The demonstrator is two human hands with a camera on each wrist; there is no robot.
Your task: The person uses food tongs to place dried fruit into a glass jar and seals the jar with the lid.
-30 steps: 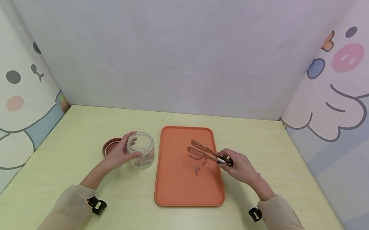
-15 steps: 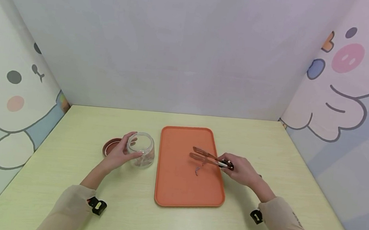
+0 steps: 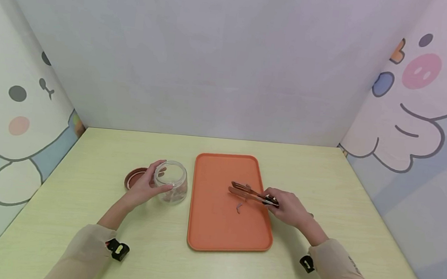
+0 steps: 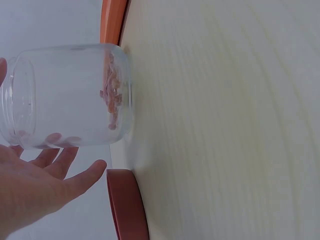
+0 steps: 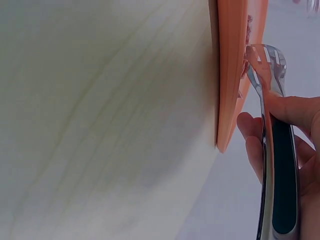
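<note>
**Tongs low over the tray, jar held at the left**

Several things are hard to read. In the head view the tips of the tongs (image 3: 247,192) lie so close together over a small pinkish scrap that it cannot be told whether they grip it. The right wrist view cuts off the tongs' handle end and shows the orange tray (image 5: 231,75) only edge-on. A second small curled scrap (image 3: 239,208) lies on the tray just nearer than the tips, too small to identify. The reddish bits at the bottom of the glass jar (image 4: 70,95) are blurred through the glass.

The tongs' long axis runs left to right across the tray's right half, slotted tips pointing left and slightly far, black-grip handle toward the right edge. The right hand (image 3: 287,207) holds that handle, thumb and fingers (image 5: 292,107) curled round it and squeezing the arms nearly together.

The left hand (image 3: 142,188) cups the jar from its left side, fingers (image 4: 60,160) loosely spread against the glass. The jar stands upright on the desk (image 3: 323,189), mouth open, just left of the tray. A reddish-brown lid (image 3: 134,177) lies flat behind the hand, left of the jar.
</note>
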